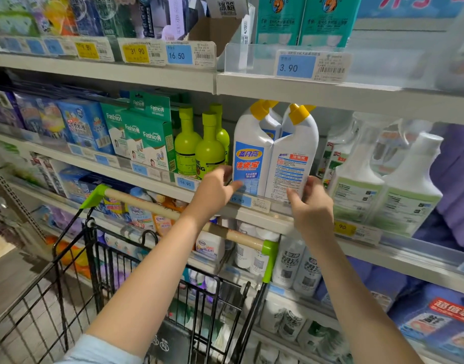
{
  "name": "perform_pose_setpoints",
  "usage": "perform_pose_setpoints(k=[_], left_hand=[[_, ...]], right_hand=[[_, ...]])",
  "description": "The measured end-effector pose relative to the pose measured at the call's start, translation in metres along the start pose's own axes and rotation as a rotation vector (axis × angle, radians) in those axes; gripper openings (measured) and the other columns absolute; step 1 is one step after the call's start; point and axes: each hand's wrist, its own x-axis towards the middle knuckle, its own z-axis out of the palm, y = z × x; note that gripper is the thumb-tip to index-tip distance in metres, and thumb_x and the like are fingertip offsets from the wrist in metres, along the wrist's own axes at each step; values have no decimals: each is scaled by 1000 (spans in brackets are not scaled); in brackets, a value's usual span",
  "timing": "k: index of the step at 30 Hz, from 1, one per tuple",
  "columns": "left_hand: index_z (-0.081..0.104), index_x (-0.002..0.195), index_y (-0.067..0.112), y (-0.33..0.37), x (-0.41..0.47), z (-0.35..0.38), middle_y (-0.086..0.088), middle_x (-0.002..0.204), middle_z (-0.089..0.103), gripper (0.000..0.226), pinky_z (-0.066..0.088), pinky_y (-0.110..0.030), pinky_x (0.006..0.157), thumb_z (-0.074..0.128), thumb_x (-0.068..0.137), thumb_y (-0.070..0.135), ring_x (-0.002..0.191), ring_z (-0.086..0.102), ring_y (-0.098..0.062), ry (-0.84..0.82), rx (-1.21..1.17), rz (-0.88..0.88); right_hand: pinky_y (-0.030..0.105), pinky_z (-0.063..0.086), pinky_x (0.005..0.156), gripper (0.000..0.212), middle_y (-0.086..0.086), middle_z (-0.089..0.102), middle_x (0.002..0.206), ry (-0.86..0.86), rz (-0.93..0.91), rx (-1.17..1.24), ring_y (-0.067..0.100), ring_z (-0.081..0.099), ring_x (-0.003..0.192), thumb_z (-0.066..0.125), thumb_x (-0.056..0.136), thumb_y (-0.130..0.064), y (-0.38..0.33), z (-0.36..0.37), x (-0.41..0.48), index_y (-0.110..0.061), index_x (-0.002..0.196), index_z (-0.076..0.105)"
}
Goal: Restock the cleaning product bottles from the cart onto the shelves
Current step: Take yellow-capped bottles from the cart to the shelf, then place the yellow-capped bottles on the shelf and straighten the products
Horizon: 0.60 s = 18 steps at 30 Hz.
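Two white bottles with yellow caps stand upright and touching on the middle shelf, close to its front edge. The left white bottle shows its blue front label; the right white bottle shows a label of small print.

The left hand holds the left white bottle low down, with the thumb laid on the front of the label and the fingers wrapped round the bottle's left side. The right hand holds the right white bottle near its base, fingers curled round the front and the right side.

Just to the left of the pair stand green bottles with green caps, and to the right stand pale spray bottles with green labels. A blue price tag sits on the shelf edge below the left white bottle.

Both bare forearms reach over the wire cart, whose wooden handle with green ends runs across under the left wrist. What lies inside the cart cannot be made out.
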Motion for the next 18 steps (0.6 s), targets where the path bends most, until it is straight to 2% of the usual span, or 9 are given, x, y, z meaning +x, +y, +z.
perform_pose_setpoints(k=[2,3,5,8,11,13,15,16,18], left_hand=[[57,125,13,-5,-27,-7,2,119,61,33,43,-22,89,58,94,23,110,56,-12,65,-25,61],[60,120,15,-10,-41,-10,5,113,62,27,43,-21,88,56,94,22,105,56,-9,85,-36,67],[65,111,17,-25,-68,-15,10,99,63,20,43,-17,81,56,94,21,92,57,-3,99,-39,57],[67,104,14,-63,-113,-21,12,89,65,15,43,-8,71,58,93,20,83,58,5,123,-64,-6],[66,106,16,-119,-169,-21,6,92,67,16,41,-6,68,58,93,22,84,62,-5,141,-32,-198],[67,104,18,-156,-209,-18,5,92,68,15,39,-8,65,58,93,25,85,62,-10,143,14,-351],[66,102,16,-195,-251,-14,0,91,69,16,37,-16,62,58,93,26,84,62,-15,74,94,-528],[65,102,13,-215,-272,-12,-4,93,69,18,38,-21,65,58,93,26,87,63,-19,34,132,-628],[64,104,10,-256,-315,-4,-9,101,69,28,45,-29,74,55,92,34,96,63,-25,-27,135,-807]], right_hand=[[16,40,84,22,7,66,105,109,-151,-74,15,59,94,60,91,-14,-5,3,-22,-5,111,63],[12,36,76,17,6,67,97,99,-199,-91,13,57,86,57,92,-14,-9,6,-33,-6,102,66],[13,31,58,16,0,63,74,-32,-244,-93,9,52,68,54,93,-16,-17,15,-57,-11,85,67],[13,29,47,20,-11,50,51,-320,-248,22,6,49,51,57,92,-16,-16,44,-91,-15,75,66],[13,28,49,20,-10,48,53,-588,-284,27,7,46,49,60,92,-17,-6,79,-128,-11,75,67],[21,29,50,28,-10,45,51,-783,-309,-66,6,44,51,58,94,-23,0,105,-151,-26,66,61],[24,35,54,34,-10,45,52,-1022,-320,-178,3,44,50,54,94,-28,5,132,-177,-35,62,49],[28,42,59,28,-9,53,58,-1141,-315,-216,2,49,55,54,94,-29,8,146,-191,-34,67,54],[35,51,74,14,0,69,82,-1334,-330,-303,16,63,78,54,92,-29,15,174,-219,-22,88,66]])
